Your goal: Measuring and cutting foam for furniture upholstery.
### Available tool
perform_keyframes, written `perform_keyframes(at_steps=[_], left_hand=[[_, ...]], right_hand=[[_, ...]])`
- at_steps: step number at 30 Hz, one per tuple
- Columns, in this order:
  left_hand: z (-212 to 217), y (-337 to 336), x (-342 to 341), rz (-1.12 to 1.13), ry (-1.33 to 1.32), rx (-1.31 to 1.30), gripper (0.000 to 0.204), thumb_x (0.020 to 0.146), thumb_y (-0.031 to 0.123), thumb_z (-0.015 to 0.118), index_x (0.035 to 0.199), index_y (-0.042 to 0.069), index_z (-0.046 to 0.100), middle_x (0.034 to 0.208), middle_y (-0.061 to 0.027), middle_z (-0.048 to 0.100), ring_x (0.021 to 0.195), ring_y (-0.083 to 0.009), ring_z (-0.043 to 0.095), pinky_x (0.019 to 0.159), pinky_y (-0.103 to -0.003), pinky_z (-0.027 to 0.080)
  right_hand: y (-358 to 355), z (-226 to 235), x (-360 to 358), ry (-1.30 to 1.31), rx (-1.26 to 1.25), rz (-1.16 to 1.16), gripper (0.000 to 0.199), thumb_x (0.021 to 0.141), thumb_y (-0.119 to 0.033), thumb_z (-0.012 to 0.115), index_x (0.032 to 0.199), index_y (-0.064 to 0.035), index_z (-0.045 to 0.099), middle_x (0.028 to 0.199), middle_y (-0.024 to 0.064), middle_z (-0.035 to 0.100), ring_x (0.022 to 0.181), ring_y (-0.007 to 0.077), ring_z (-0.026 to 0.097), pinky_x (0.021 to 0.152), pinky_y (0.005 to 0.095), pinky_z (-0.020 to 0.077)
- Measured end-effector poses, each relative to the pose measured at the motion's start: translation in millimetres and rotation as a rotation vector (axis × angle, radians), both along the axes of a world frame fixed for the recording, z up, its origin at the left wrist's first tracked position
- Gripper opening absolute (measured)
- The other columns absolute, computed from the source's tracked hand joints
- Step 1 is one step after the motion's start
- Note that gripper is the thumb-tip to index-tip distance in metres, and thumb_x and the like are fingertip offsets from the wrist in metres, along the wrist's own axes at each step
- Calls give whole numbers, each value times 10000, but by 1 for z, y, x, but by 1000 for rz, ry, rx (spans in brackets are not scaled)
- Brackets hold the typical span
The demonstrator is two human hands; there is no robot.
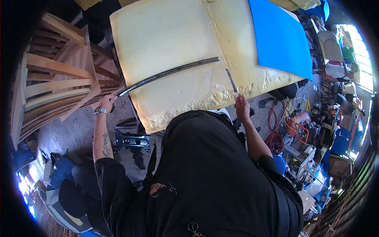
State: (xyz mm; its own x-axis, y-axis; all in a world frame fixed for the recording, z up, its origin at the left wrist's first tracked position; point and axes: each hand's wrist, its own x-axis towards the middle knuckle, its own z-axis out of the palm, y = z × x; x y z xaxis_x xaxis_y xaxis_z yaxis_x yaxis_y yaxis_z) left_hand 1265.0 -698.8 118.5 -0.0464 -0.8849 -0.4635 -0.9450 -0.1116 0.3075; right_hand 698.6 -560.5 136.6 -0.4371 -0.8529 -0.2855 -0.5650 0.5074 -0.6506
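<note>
My left hand (107, 103), with a watch at the wrist, is closed around the near-left end of a long dark ruler (169, 72) with pale graduations. The ruler lies slantwise across a thick cream-yellow foam slab (166, 35), its far end near the slab's middle. My right hand (242, 108) grips a knife (231, 82) by the handle, at the foam's near edge. Its narrow blade points away from me over the foam, right of the ruler's end. The near side of the foam is rough and lumpy.
A bright blue sheet (280, 39) covers the foam's far right part. Wooden frames (59, 79) with slats stand at the left. A black metal-looking part (132, 139) sits below the foam. Red hose (275, 142), an orange-red tank (298, 121) and tools crowd the right side.
</note>
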Motion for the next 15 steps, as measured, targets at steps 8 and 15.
perform_keyframes(at_steps=[8, 15], left_hand=[[-10, -4, 6, -14, 56, 66, 295, 767, 323, 530, 845, 53, 619, 821, -169, 590, 792, -300, 565, 693, -354, 431], [-4, -1, 2, -13, 34, 48, 291, 767, 317, 532, 853, 54, 620, 827, -163, 593, 785, -295, 567, 694, -348, 434]], right_hand=[[2, -2, -1, 8, -1, -22, 302, 838, -275, 466, 1009, -31, 517, 551, 67, 506, 507, 133, 490, 491, 271, 390], [-3, 4, 0, 113, 86, -21, 281, 838, -274, 460, 1015, -61, 506, 584, 144, 533, 558, 267, 558, 533, 357, 424]])
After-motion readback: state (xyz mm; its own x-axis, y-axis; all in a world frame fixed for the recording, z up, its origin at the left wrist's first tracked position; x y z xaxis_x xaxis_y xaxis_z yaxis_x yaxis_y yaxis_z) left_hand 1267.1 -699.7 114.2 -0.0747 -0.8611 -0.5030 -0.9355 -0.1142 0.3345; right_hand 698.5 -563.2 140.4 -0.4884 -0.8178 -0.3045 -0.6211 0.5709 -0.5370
